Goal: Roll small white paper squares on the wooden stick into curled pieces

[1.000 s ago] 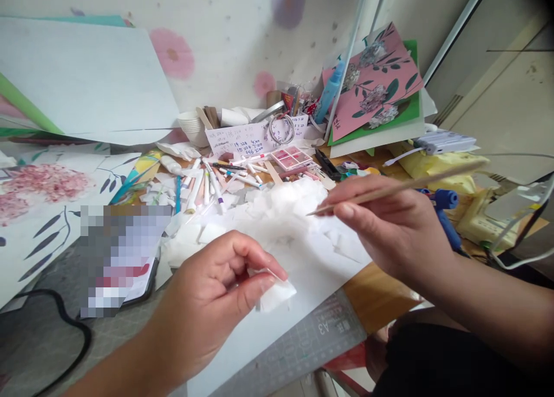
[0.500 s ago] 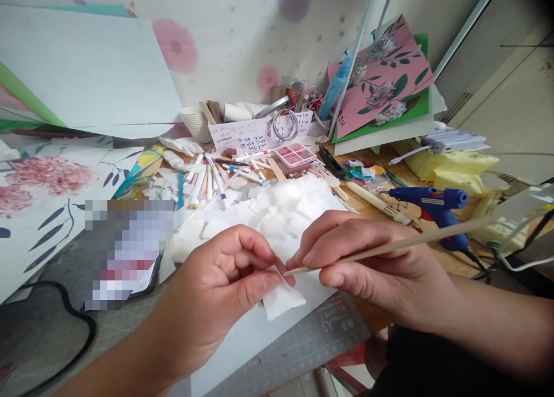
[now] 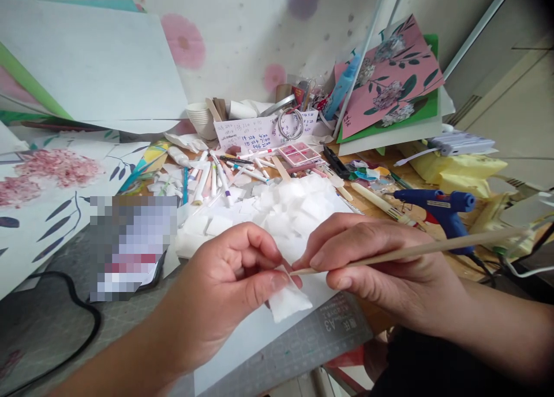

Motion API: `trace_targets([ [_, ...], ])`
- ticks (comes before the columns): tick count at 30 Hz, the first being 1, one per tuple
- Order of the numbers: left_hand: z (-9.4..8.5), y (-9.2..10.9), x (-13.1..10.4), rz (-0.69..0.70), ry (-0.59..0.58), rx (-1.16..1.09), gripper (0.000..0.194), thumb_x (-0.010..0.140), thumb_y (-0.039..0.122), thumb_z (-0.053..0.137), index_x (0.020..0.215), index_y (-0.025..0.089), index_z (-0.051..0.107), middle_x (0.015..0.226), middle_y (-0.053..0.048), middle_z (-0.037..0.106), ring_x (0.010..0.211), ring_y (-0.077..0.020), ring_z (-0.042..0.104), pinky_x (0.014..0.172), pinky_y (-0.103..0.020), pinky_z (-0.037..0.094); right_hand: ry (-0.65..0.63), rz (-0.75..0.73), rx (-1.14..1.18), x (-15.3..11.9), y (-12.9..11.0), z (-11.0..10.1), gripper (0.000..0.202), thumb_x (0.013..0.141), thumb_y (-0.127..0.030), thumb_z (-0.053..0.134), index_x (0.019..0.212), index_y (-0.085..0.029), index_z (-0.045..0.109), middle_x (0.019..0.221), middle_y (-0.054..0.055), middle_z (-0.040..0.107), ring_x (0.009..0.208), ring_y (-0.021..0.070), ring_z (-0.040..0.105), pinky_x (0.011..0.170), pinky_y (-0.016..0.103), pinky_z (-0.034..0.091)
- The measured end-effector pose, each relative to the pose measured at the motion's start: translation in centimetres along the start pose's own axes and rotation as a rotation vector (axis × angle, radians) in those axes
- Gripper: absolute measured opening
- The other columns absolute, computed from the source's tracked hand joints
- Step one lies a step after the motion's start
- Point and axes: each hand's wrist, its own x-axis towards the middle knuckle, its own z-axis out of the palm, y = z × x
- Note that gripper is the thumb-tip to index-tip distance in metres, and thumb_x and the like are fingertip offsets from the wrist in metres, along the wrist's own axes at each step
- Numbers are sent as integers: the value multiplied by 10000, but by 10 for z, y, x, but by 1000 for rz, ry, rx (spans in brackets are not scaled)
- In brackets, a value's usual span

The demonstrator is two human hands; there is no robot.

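Observation:
My left hand [image 3: 246, 276] pinches a small white piece of tissue paper [image 3: 291, 304] between thumb and fingers; its lower corner hangs down. In my right hand [image 3: 381, 264] lies a thin wooden stick [image 3: 428, 249], gripped between thumb and fingers. The stick's pointed tip rests at the tissue's upper edge, close to my left thumb. Both hands are raised over a white sheet of paper [image 3: 242, 351] on the grey cutting mat [image 3: 337, 322]. Just beyond them is a heap of white tissue pieces [image 3: 298, 203].
A phone [image 3: 134, 247], its screen blurred, lies at left near a black cable [image 3: 82, 304]. Markers [image 3: 220, 180] and a pink palette [image 3: 298, 153] are behind the heap. At right sits a blue glue gun [image 3: 437, 203]. Pink flower artwork [image 3: 389, 79] leans at the back.
The whole view has shifted slightly, so everything appears a little further right. Both hands keep their grips, and the stick's tip stays at the tissue's edge.

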Motion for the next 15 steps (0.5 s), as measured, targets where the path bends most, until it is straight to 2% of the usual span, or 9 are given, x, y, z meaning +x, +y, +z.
trace_targets([
  [3, 0, 1, 1, -5, -2, 1, 157, 753, 108, 761, 753, 202, 635, 630, 67, 713, 556, -69, 623, 516, -118, 446, 6, 2, -7, 0, 0, 0, 129, 917, -157, 662, 1028, -177, 724, 854, 69, 756, 874, 162, 710, 715, 249, 606],
  [9, 0, 1, -1, -21, -7, 7, 151, 754, 132, 761, 757, 208, 630, 629, 70, 715, 551, -67, 619, 512, -115, 441, -5, 0, 10, 0, 1, 1, 104, 909, -152, 670, 997, -157, 725, 850, 74, 752, 865, 164, 711, 720, 252, 608],
  [15, 1, 2, 1, -12, 0, 18, 165, 741, 95, 750, 758, 204, 628, 637, 63, 725, 564, -76, 636, 526, -125, 455, 11, -12, -10, 1, 1, -1, 96, 920, -148, 654, 986, -166, 722, 827, 63, 744, 873, 163, 709, 741, 253, 602],
])
